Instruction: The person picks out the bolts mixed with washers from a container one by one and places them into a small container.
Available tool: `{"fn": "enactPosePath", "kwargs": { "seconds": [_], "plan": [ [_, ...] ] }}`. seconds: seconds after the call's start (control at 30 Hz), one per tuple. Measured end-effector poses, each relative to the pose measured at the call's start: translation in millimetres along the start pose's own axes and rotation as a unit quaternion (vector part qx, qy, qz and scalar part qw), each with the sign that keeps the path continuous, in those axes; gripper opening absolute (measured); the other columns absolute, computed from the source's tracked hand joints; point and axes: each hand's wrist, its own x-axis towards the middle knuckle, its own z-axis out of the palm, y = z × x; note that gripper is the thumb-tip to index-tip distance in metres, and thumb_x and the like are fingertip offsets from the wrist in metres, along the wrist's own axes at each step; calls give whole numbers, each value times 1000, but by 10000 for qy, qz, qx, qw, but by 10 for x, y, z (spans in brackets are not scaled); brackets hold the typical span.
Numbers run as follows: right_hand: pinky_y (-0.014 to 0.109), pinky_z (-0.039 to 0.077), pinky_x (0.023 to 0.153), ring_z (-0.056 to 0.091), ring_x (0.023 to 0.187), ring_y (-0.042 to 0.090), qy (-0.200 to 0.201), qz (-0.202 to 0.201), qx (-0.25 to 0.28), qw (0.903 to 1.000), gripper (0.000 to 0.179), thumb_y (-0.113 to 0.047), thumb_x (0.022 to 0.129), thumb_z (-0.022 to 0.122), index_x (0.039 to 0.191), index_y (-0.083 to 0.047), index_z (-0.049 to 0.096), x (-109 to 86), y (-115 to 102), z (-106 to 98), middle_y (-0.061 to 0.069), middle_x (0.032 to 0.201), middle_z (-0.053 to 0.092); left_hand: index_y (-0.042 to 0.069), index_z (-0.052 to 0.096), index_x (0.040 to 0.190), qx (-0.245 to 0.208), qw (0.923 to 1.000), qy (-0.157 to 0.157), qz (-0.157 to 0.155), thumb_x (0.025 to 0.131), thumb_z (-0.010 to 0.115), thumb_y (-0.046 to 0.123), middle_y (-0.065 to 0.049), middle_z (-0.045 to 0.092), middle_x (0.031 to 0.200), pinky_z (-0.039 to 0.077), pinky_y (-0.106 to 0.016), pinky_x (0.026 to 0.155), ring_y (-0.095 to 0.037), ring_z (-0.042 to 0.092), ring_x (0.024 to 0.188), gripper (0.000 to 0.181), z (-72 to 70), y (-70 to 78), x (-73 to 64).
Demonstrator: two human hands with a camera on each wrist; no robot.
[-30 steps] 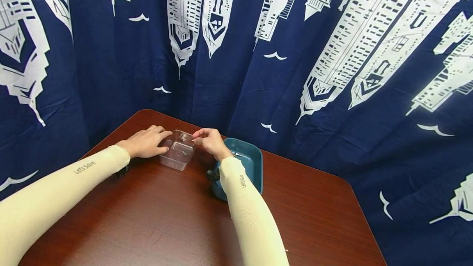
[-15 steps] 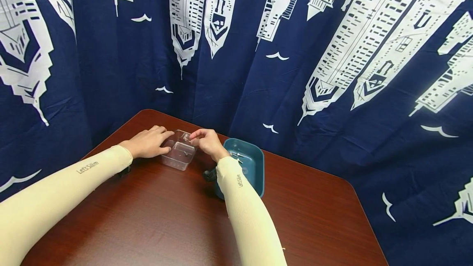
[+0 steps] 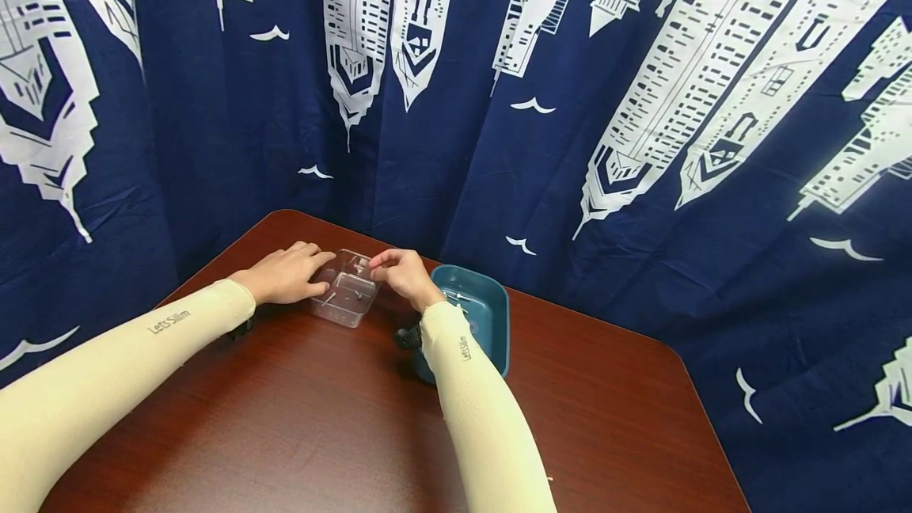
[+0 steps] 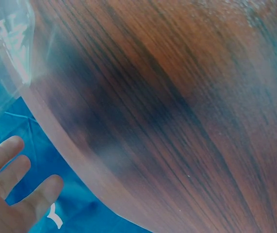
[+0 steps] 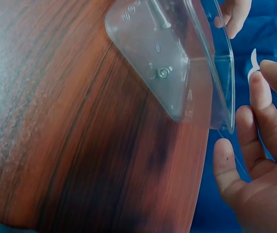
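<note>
A clear plastic container (image 3: pixel 340 315) with compartments stands on the table, and in the right wrist view its wall (image 5: pixel 201 63) looks tilted. Inside lie a screw (image 5: pixel 160 14) and a second small metal piece (image 5: pixel 163 73) with a round end. My left hand (image 3: pixel 286 275) rests at the container's left rim, fingers spread and fairly straight; the left wrist view shows some of its fingers (image 4: pixel 43 194). Over the right rim is my right hand (image 3: pixel 400 271), fingers (image 5: pixel 225 158) loosely bent, with nothing visible between them. Beside it, partly behind the right forearm, sits a blue tray (image 3: pixel 496 331).
Several small metal pieces (image 3: pixel 457 299) lie in the blue tray. A brown wooden table (image 3: pixel 321 418) bears both containers. Behind it hangs a dark blue curtain (image 3: pixel 456 157) printed with white buildings and birds.
A small thin piece at my right fingertips has left them, and a screw now lies in the container's near compartment. My left hand stays at the rim.
</note>
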Motion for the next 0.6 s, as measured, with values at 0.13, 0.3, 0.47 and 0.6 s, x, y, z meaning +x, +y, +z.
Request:
{"fn": "enactPosePath", "kwargs": {
  "seconds": [0.13, 0.3, 0.47, 0.6],
  "plan": [
    [26, 47, 71, 56, 75, 12, 64, -17, -41, 10000, 15, 0, 85, 72, 100, 4, 73, -43, -2, -37, 5, 90, 72, 2, 50, 146, 5, 10000, -29, -29, 92, 68, 35, -23, 55, 137, 44, -59, 103, -39, 46, 130, 65, -6, 9, -6],
    [23, 43, 68, 54, 77, 13, 141, -40, -33, 9999, 14, 0, 84, 73, 98, 2, 74, -96, -14, -75, 4, 91, 70, 2, 52, 144, 56, 10000, 6, 36, 91, 68, 34, -23, 55, 136, 45, -58, 102, -40, 48, 128, 64, -24, 21, -16],
    [25, 45, 69, 55, 79, 14, 105, -96, -71, 9999, 18, 0, 84, 71, 101, 4, 73, -116, -31, -115, 5, 92, 71, 1, 52, 144, 102, 9999, 53, 106, 91, 68, 34, -23, 56, 134, 46, -58, 101, -39, 49, 126, 64, -32, 28, -13],
    [25, 45, 69, 55, 80, 14, 158, -115, -129, 9997, 15, -1, 84, 71, 99, 0, 74, -123, -46, -149, 4, 92, 72, 1, 53, 143, 163, 9997, 95, 144, 91, 68, 34, -23, 56, 133, 46, -58, 100, -39, 49, 126, 64, -24, 23, -9]
  ]
}}
